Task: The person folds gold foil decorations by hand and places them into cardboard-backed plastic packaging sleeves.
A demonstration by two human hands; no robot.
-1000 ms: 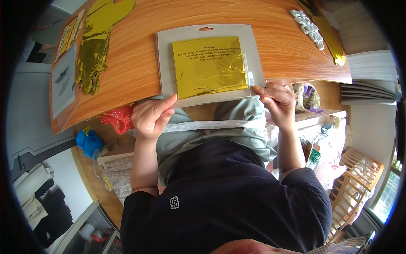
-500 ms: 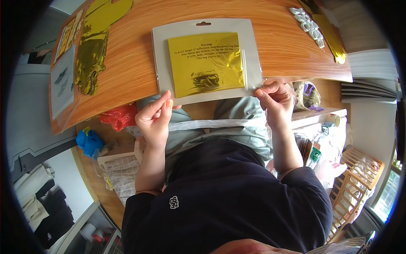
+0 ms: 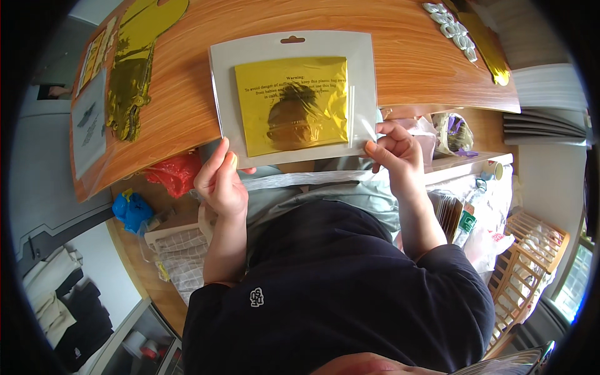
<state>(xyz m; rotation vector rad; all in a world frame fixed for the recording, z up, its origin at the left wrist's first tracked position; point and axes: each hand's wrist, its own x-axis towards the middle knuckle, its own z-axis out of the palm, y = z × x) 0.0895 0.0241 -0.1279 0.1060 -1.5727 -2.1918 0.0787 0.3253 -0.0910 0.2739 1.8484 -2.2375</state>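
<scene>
The flat clear packet (image 3: 294, 94) with its gold foil sheet lies at the near edge of the wooden table (image 3: 412, 62). The left hand (image 3: 220, 181) pinches its near-left corner, and the right hand (image 3: 394, 150) pinches a clear flap at its near-right corner, each grip closed.

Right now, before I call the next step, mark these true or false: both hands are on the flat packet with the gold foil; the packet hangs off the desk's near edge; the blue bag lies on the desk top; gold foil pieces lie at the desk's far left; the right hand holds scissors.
1. Both hands are on the packet: true. The left hand and the right hand grip its near corners.
2. The packet overhangs the near edge of the desk: true.
3. The blue bag lies on the desk top: false. It sits below the desk, on the left.
4. Gold foil pieces lie at the far left: true.
5. The right hand holds scissors: false. It pinches only the packet.
</scene>
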